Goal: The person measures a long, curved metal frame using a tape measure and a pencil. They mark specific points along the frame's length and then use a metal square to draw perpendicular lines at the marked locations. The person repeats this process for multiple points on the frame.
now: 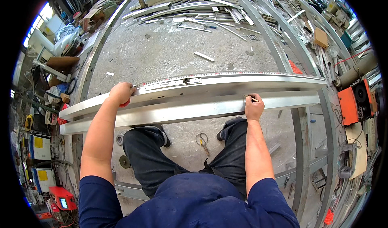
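A long shiny metal bar [194,91] lies across a curved metal frame in front of me, with a second bar [178,113] just below it. A tape measure blade [210,77] runs along the top bar's far edge. My left hand [120,94] grips the red tape measure case [125,103] against the bar's left part. My right hand [254,107] holds a small marker or scribe [254,99] with its tip on the bar near the middle right.
Two curved metal rails [97,46] [297,50] run away from me over a concrete floor. Metal offcuts [194,10] pile up at the back. Pliers [203,142] lie between my feet. An orange machine [357,102] stands at the right, more equipment [60,199] at the lower left.
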A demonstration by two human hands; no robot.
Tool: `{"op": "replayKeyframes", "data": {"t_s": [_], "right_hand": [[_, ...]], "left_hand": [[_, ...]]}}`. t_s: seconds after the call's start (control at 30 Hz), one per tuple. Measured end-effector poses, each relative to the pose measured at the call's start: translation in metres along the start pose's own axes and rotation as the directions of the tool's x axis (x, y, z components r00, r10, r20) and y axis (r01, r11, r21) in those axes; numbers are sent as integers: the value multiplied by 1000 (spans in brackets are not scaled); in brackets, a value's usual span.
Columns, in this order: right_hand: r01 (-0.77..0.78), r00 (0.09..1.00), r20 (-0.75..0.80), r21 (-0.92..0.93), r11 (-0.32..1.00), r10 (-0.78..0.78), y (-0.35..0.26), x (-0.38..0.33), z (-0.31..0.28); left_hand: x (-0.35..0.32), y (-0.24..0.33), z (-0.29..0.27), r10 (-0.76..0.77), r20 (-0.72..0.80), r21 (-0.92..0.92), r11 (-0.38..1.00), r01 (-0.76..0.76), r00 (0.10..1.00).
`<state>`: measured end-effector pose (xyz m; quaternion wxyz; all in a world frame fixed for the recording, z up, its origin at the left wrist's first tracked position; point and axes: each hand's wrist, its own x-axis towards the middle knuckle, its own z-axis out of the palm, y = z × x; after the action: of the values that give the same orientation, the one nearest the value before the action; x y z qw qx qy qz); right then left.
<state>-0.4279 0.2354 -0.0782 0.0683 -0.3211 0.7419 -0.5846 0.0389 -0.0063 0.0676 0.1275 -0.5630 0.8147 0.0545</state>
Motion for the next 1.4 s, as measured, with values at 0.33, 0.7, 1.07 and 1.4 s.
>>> {"op": "replayKeyframes", "data": {"t_s": [0.33,0.7,1.07,1.4], "right_hand": [[-143,990,29,288,947,141,13,8,-4],[-448,893,281,621,643,351,2,30,-30],[-684,728,569,630,367,382,-17,27,-93],[-259,941,91,815,518,327,-49,3,-123]], "left_hand": [[9,-19,2,6,-48,-138,990,-13,999],[-68,44,-104,197,-51,-227,952,-203,979],[-134,59,6,344,193,-596,785,-169,919],[-180,72,62,485,369,-690,714,-116,793]]}}
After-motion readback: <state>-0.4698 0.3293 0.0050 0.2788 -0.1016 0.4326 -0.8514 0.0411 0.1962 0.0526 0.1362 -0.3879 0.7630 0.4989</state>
